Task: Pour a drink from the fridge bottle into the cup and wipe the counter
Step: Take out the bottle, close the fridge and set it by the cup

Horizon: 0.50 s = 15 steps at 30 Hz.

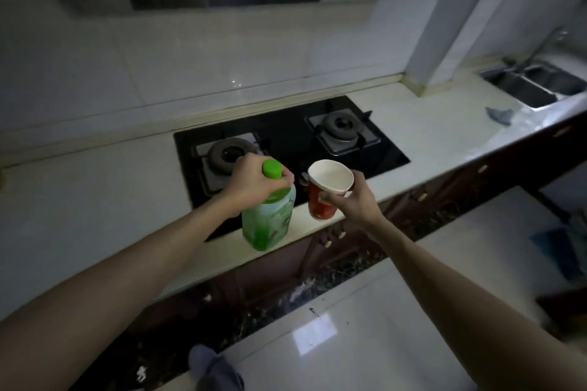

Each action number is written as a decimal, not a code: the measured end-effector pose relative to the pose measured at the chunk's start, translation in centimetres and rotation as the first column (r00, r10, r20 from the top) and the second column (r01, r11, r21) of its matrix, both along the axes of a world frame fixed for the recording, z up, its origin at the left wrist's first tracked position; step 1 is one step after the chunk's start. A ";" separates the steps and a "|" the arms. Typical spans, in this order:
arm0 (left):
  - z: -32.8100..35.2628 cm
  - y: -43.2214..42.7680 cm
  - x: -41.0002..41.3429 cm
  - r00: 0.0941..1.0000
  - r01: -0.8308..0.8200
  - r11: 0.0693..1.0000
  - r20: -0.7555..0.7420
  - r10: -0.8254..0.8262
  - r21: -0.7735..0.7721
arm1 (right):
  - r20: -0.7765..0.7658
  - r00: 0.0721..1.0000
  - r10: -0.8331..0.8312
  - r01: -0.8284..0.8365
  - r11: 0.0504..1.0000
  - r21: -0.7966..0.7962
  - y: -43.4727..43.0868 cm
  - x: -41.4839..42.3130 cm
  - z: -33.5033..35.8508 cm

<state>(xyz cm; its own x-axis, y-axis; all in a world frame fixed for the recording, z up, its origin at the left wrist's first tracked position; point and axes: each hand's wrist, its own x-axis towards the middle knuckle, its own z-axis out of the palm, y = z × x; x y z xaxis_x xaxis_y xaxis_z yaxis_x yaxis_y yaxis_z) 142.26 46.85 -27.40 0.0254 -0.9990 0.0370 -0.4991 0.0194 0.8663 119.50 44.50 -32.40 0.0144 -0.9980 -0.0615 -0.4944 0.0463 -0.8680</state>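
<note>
On my feed the bottle (260, 232) is a translucent green with a brighter green cap (272, 169) and a pale patterned label (281, 214), and the cup (322, 205) is red outside with whitish markings and plain white inside. The counter (95, 200) reads off-white, the hob (286, 133) glossy black with grey burners (343, 125), the cloth (500, 115) a dull blue-grey. Below, I see dark reddish-brown cabinet fronts (444, 187), a black strip (270, 301) flecked with white, and glossy white floor tiles (397, 327).
</note>
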 end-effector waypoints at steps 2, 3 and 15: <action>0.4 -0.1 -3.6 0.999 0.036 0.999 -0.025 -0.036 0.005 | 0.006 0.999 -0.054 0.054 0.998 -0.026 1.0 -3.4 0.6; 0.5 -0.1 -5.4 0.998 0.053 0.999 -0.033 -0.053 -0.001 | 0.003 0.997 -0.078 0.078 0.996 -0.033 1.4 -5.1 0.8; 0.1 -4.5 -20.1 0.957 0.284 0.959 -0.068 -0.283 0.006 | 0.052 0.941 -0.334 0.333 0.943 0.027 3.1 -20.2 0.6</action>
